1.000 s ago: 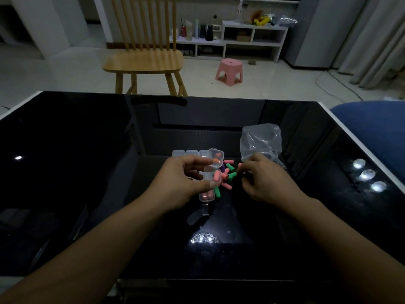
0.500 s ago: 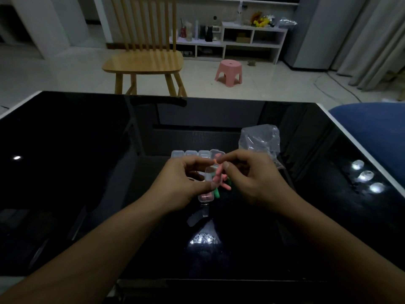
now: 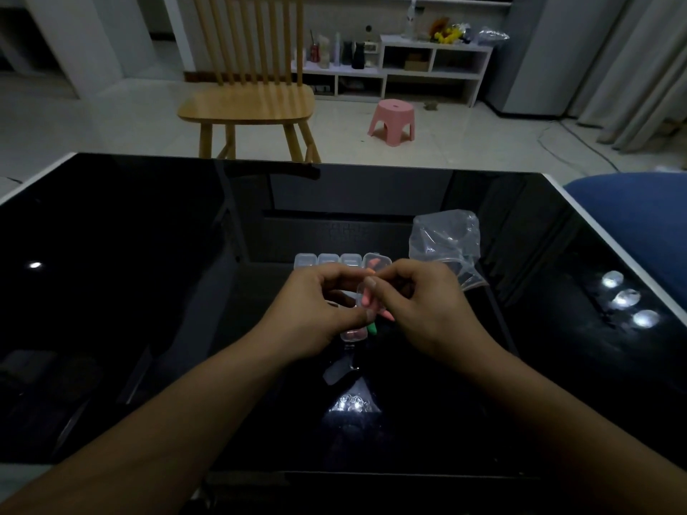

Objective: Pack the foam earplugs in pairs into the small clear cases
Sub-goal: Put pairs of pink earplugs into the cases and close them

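Observation:
My left hand (image 3: 316,310) holds a small clear case (image 3: 353,330) open above the black table (image 3: 148,291). My right hand (image 3: 420,306) pinches a pink earplug (image 3: 366,297) at the case's mouth, thumb and forefinger closed on it. A green earplug (image 3: 373,330) and a pink one (image 3: 386,315) show under my hands; the rest of the loose pile is hidden. Behind my hands stands a row of three shut clear cases (image 3: 327,261), and beside them a case with an orange earplug inside (image 3: 377,263).
A crumpled clear plastic bag (image 3: 446,241) lies just right of the cases. A wooden chair (image 3: 249,105) and a pink stool (image 3: 392,120) stand on the floor beyond the table's far edge. Something blue and upholstered (image 3: 632,217) borders the table's right edge.
My right hand left the loose pile with a pink earplug and moved left to the open case in my left hand. The left hand has stayed where it was.

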